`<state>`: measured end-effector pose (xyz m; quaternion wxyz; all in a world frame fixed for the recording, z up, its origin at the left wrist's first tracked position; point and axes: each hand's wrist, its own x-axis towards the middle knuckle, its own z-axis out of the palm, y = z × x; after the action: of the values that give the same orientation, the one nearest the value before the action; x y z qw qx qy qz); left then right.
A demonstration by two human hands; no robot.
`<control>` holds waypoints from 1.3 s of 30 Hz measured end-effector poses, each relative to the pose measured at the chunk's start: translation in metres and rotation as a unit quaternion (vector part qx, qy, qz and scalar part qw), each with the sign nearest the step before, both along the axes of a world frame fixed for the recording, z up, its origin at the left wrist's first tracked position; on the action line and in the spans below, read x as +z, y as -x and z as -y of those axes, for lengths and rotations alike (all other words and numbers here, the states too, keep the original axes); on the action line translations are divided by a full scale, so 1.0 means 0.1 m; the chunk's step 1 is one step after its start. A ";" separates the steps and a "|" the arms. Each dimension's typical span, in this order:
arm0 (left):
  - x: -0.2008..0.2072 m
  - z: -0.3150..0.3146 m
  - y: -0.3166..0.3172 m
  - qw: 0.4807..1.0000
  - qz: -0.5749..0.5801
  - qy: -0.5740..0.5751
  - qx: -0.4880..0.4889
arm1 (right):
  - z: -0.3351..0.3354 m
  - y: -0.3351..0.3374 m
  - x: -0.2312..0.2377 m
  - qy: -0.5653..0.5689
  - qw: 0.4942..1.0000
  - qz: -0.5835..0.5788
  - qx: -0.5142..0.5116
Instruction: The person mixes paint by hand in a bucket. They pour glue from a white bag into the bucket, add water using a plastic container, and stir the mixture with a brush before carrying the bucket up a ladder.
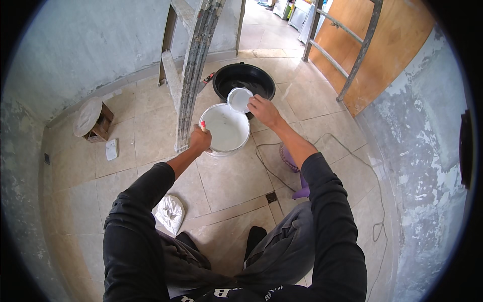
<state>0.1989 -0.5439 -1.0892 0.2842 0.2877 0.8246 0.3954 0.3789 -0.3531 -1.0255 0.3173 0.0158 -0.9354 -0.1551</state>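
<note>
Tiled floor (221, 186), basin (246, 75) partly behind bucket (229, 152)

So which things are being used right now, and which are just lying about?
Seem in use:
small white tub, in the right hand
big white bucket, at the left hand
red-tipped thing, in the left hand

Seem just lying about:
white bag
cord
purple thing, partly hidden
wooden stand
</note>
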 end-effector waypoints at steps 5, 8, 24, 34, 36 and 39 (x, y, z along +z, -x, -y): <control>0.03 0.01 0.00 1.000 -0.010 0.002 -0.008 | 0.02 0.00 -0.01 -0.010 1.000 0.006 -0.015; 0.03 0.02 -0.01 1.000 -0.008 0.001 -0.008 | 0.04 -0.01 -0.01 -0.015 1.000 0.005 -0.016; 0.07 0.03 -0.02 1.000 -0.020 0.019 -0.006 | 0.05 0.00 -0.04 -0.022 0.999 0.015 -0.018; 0.03 0.03 -0.02 1.000 0.002 0.005 -0.002 | 0.03 -0.02 -0.02 0.009 0.999 -0.002 -0.037; -0.01 0.04 0.00 1.000 -0.003 0.003 -0.003 | 0.05 -0.01 -0.02 0.061 0.997 -0.020 -0.050; -0.08 0.04 -0.01 0.999 -0.043 -0.005 -0.007 | 0.06 -0.01 -0.02 0.156 0.983 -0.055 -0.082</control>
<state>0.1997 -0.5479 -1.0971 0.2501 0.3119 0.8320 0.3846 0.3802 -0.3591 -1.0275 0.3526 -0.1196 -0.9275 -0.0338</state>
